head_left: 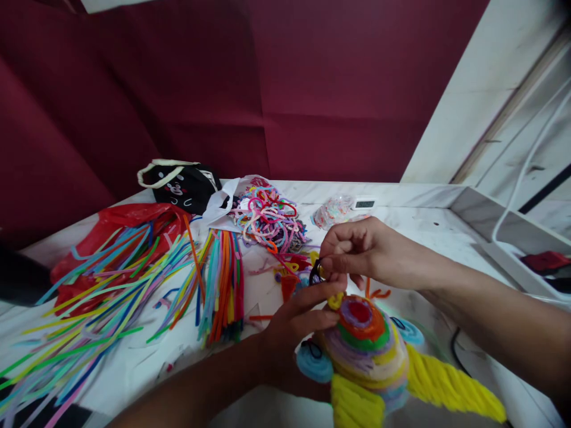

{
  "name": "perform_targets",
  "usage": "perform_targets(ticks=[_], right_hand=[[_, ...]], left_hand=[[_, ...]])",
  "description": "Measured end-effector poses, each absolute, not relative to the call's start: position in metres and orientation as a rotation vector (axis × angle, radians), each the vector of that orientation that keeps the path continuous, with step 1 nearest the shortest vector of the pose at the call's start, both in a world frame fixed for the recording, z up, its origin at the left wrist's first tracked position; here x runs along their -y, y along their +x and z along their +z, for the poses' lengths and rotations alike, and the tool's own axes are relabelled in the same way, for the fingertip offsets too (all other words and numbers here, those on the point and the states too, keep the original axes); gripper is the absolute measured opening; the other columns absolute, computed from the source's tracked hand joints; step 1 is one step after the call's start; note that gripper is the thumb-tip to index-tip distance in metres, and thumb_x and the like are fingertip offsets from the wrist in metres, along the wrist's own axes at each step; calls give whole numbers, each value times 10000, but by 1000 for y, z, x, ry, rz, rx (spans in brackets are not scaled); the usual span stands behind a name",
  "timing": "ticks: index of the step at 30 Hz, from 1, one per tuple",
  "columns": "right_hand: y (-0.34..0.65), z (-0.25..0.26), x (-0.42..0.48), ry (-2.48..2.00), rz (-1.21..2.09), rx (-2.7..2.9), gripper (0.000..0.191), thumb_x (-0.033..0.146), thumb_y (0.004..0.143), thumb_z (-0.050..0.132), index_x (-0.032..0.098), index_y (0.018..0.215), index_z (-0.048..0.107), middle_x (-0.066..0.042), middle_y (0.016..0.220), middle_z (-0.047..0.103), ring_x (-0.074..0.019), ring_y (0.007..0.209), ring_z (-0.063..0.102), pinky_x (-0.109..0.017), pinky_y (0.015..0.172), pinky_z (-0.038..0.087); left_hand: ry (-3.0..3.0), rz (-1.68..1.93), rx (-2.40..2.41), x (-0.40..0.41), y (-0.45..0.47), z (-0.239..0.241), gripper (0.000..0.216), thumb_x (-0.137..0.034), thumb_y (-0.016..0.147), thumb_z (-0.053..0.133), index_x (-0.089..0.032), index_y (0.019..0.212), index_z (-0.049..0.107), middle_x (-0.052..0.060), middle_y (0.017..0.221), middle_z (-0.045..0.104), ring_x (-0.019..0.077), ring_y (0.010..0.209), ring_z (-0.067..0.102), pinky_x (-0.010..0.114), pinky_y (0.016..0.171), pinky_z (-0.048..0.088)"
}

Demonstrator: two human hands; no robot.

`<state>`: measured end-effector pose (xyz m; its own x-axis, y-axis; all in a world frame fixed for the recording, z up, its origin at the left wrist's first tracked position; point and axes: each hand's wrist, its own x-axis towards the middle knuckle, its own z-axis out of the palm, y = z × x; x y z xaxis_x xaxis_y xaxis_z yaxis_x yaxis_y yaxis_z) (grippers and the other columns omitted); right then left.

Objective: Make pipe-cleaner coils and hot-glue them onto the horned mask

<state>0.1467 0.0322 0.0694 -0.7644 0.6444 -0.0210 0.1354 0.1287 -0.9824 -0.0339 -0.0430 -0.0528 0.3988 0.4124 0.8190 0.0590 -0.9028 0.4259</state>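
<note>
A pipe-cleaner figure (372, 356) with coiled rainbow body, yellow arms and light blue ears stands at the lower middle. My left hand (294, 324) holds it from the left, fingers stretched onto a small yellow coil at its top. My right hand (357, 252) hovers just above, fingers pinched on a thin black pipe-cleaner piece (316, 272) beside that coil.
Loose coloured pipe cleaners (134, 279) spread over the white table (414, 205) at left, on a red plastic bag (120, 220). Behind are a black pouch (181, 184), a tangle of bent pipe cleaners (267, 217) and a small digital display (364, 204). A white tray (504, 229) sits right.
</note>
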Motion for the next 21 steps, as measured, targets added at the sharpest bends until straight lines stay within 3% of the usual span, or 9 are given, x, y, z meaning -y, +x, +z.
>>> perform_targets(ticks=[3, 9, 15, 21], right_hand=[[146, 69, -33, -764, 1684, 2002, 96, 253, 772, 669, 181, 750, 610, -9, 593, 654, -144, 538, 634, -205, 432, 436], [144, 65, -34, -785, 1645, 1928, 143, 260, 763, 697, 167, 720, 596, 5, 549, 625, -103, 468, 579, -175, 405, 432], [139, 62, -34, -779, 1623, 1845, 182, 292, 747, 723, 155, 709, 611, -11, 588, 649, -89, 448, 563, -175, 404, 433], [136, 59, -34, -815, 1597, 1764, 244, 350, 704, 775, 161, 694, 621, -11, 576, 632, -96, 437, 546, -200, 410, 456]], left_hand=[[2336, 1626, -291, 42, -32, -47, 781, -635, 782, 640, -148, 1359, 442, 182, 1380, 491, 266, 1278, 523, 371, 1076, 460], [2327, 1598, -348, 42, -33, -43, 833, -699, 722, 651, -215, 1364, 434, 166, 1325, 529, 260, 1185, 583, 370, 985, 520], [2301, 1581, -370, 41, -36, -46, 878, -716, 691, 667, -176, 1348, 445, 187, 1320, 518, 270, 1170, 583, 363, 966, 521], [2270, 1563, -393, 44, -35, -41, 882, -709, 671, 692, -218, 1357, 430, 173, 1294, 545, 265, 1157, 585, 371, 941, 528]])
